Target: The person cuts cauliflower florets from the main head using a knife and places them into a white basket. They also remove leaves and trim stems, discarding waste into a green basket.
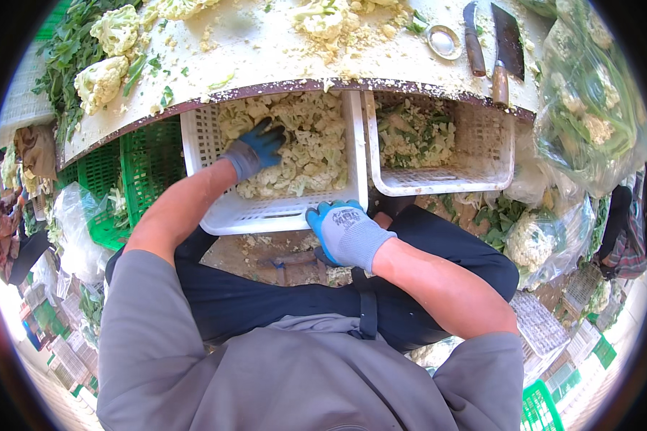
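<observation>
My left hand (256, 149), in a blue and grey coated work glove, lies with fingers spread on cauliflower florets (307, 140). These pale pieces fill much of a white perforated plastic crate (224, 220), whose far end sits under the table edge. At the crate's near right corner, my right hand (345, 229) wears a matching glove and has its fingers hooked over the rim. The thumb side is partly hidden. Right of this crate, a second white crate (442, 187) contains leafy trimmings and small cauliflower bits (415, 137).
A crumb-strewn table (237, 59) carries cauliflower heads (101, 83), a cleaver (507, 46), a curved knife (473, 43) and a small metal bowl (444, 42). Green crates (151, 167) stand left. Plastic bags of cauliflower (587, 108) crowd the right. Other people appear at both sides.
</observation>
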The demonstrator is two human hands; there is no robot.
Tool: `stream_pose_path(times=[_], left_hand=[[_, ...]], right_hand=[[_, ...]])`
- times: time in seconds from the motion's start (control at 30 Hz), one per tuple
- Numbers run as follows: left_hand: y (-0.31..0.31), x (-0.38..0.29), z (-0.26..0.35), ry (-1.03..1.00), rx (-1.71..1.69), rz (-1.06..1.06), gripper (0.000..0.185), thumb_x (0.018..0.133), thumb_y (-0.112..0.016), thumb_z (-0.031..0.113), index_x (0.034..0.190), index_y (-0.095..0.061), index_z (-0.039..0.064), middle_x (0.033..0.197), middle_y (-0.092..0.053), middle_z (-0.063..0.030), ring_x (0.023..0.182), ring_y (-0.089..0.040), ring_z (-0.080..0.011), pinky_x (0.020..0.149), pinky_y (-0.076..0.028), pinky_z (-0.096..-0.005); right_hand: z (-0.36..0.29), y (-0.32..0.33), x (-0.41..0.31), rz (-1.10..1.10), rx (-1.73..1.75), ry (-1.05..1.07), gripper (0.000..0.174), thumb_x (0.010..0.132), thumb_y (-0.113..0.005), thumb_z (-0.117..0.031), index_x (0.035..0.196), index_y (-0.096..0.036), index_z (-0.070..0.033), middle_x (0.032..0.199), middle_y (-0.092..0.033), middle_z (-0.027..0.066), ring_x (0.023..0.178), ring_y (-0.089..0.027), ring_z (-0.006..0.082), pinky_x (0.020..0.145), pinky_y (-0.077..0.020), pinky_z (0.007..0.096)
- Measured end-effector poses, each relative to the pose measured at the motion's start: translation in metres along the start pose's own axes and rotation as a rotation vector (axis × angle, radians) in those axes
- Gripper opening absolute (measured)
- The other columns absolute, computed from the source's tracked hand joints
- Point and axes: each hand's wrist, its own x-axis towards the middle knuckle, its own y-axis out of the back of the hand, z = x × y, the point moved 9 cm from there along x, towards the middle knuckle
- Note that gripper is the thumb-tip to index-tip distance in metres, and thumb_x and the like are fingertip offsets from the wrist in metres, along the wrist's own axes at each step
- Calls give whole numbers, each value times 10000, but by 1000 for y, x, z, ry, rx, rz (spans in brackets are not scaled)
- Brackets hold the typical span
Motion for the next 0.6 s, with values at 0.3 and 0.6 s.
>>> stream_pose_path(times=[0.3, 0.6], left_hand=[[33, -32, -127, 942, -171, 71, 525, 1000, -582, 90, 1516, -635, 175, 1607, -573, -145, 1465, -554, -409, 1224, -433, -512], [47, 66, 8, 443, -243, -232, 668, 1016, -608, 281, 1662, -465, 191, 1725, -434, -143, 1621, -348, -366, 1306, -261, -611]], right_hand=[[3, -3, 0, 67, 3, 39, 570, 886, -801, -271, 1359, -629, -2, 1200, -718, 224, 1095, -729, 395, 948, -552, 516], [-5, 4, -7, 113, -65, 18, 459, 894, -757, -232, 1297, -668, -30, 1154, -737, 203, 1054, -736, 388, 905, -549, 516]])
